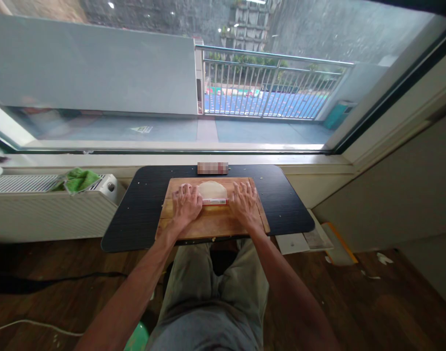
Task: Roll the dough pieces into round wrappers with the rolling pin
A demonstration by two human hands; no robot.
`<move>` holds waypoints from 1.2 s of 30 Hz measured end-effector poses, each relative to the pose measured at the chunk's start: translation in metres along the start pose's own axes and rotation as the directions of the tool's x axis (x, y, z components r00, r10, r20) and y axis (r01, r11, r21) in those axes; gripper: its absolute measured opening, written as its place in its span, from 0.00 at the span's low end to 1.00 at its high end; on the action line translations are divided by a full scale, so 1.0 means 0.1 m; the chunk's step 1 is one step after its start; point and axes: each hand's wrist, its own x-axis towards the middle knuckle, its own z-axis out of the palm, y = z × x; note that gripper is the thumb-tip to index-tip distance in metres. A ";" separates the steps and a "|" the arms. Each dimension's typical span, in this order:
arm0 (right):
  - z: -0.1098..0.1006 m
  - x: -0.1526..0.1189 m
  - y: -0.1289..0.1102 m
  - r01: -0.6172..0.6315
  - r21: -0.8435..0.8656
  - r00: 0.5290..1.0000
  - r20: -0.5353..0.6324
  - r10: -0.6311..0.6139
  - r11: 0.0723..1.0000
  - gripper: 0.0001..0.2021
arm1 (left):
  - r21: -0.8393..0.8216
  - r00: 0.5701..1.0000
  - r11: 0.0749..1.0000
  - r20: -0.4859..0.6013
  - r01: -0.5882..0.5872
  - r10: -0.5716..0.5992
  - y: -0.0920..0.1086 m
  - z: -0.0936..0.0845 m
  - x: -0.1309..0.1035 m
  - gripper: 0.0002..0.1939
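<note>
A flat, pale piece of dough (212, 189) with a rounded far edge lies on a wooden cutting board (204, 228). Along its near side runs what looks like a rolling pin (214, 201), its visible middle white with red edges and small print. My left hand (187, 201) covers the pin's left end, fingers curled forward over it. At the right end, my right hand (243, 200) bends over it in the same way. Both ends of the pin are hidden under my hands, and part of the dough may be too.
The board sits on a black folding-style table (288, 214) against the windowsill (164, 160). A blurred-out small box (212, 168) stands at its far edge. To the left is a white radiator (54, 214) with a green cloth (78, 180). My knees are under the table.
</note>
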 end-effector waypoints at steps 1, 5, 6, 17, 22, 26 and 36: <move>-0.01 0.01 0.01 0.013 0.000 1.000 -0.003 -0.013 1.000 0.28 | -0.002 1.000 1.000 -0.001 0.005 -0.005 0.00 0.00 0.00 0.22; -0.02 0.12 0.02 0.016 0.006 1.000 -0.012 -0.016 1.000 0.28 | -0.012 1.000 1.000 -0.002 0.029 -0.029 0.02 0.01 0.03 0.22; -0.02 0.15 0.02 0.010 0.002 1.000 -0.006 -0.010 1.000 0.28 | -0.012 0.999 0.999 -0.002 0.035 -0.035 0.02 0.01 0.04 0.22; 0.13 0.77 -0.02 -0.061 0.049 0.995 0.083 0.057 0.997 0.28 | 0.017 0.991 0.993 0.074 0.113 -0.114 0.04 -0.02 0.33 0.23; 0.17 1.04 -0.05 -0.047 0.042 0.990 0.134 0.041 0.998 0.30 | -0.001 0.987 0.990 0.078 0.143 -0.143 0.03 -0.01 0.44 0.21; 0.21 1.24 -0.11 -0.049 0.051 0.987 0.157 0.041 0.997 0.30 | -0.019 0.986 0.987 0.055 0.161 -0.160 0.02 0.01 0.49 0.19; 0.18 1.14 -0.09 0.003 0.027 0.982 0.190 -0.008 1.000 0.29 | 0.002 0.987 0.988 0.039 0.156 -0.156 0.09 0.02 0.39 0.21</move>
